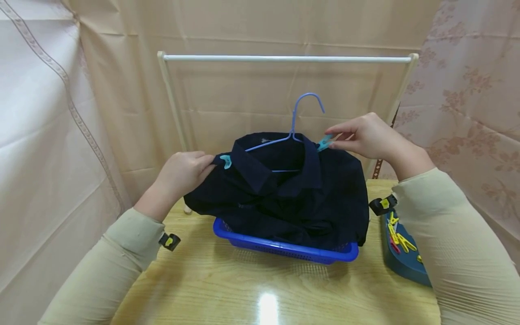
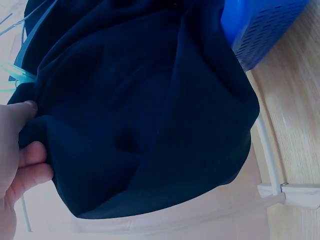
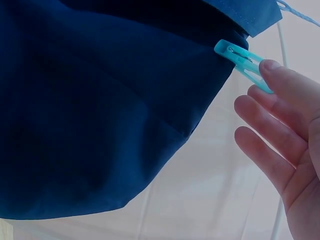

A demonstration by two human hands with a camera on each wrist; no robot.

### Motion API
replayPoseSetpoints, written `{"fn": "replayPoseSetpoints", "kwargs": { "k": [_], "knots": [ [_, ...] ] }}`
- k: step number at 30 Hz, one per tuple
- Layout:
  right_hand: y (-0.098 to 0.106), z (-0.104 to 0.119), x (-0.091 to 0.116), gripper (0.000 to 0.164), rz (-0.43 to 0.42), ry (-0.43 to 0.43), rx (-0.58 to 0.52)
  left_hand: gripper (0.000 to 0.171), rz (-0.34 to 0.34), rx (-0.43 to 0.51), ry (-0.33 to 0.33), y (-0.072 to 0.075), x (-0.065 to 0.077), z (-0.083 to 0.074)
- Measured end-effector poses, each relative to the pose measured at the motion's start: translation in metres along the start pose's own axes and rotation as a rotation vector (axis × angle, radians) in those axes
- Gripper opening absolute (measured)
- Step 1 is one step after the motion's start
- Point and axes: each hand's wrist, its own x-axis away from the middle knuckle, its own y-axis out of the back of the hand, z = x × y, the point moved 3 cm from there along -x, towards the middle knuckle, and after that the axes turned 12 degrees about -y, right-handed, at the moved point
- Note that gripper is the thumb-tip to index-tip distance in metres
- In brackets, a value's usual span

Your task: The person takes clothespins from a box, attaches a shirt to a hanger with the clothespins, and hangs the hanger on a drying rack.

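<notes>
A dark navy collared shirt point(image 1: 260, 212) drapes over a blue basket point(image 1: 284, 248), with a blue wire hanger point(image 1: 294, 117) inside its neck, the hook standing up. My right hand point(image 1: 365, 135) pinches the handles of a turquoise clothespin point(image 3: 242, 57) between thumb and finger; the pin's tip sits on the shirt's shoulder beside the collar. On the other shoulder sits a second turquoise clothespin point(image 1: 225, 161). Just outside that pin my left hand point(image 1: 180, 174) pinches the shirt's shoulder cloth, its thumb on top as the left wrist view shows.
Behind the basket stands a drying rack with a white top bar point(image 1: 284, 58). At the right of the wooden table point(image 1: 203, 280), partly behind the right sleeve, a dark blue-green tray point(image 1: 402, 268) holds several yellow clothespins point(image 1: 404, 243) and a red one. Fabric curtains surround the table.
</notes>
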Motion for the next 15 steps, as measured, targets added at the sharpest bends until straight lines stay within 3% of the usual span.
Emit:
{"fn": "replayPoseSetpoints", "kwargs": {
  "k": [7,15],
  "knots": [
    [0.0028,0.0003,0.0046,0.032,0.009,-0.098,-0.035,0.014,-0.063,-0.069,-0.041,0.0047,0.0015,-0.0003],
    [0.0062,-0.0019,0.0089,0.033,-0.008,-0.125,-0.074,0.016,-0.128,-0.110,-0.079,0.0085,0.0032,-0.0014]
  ]
}}
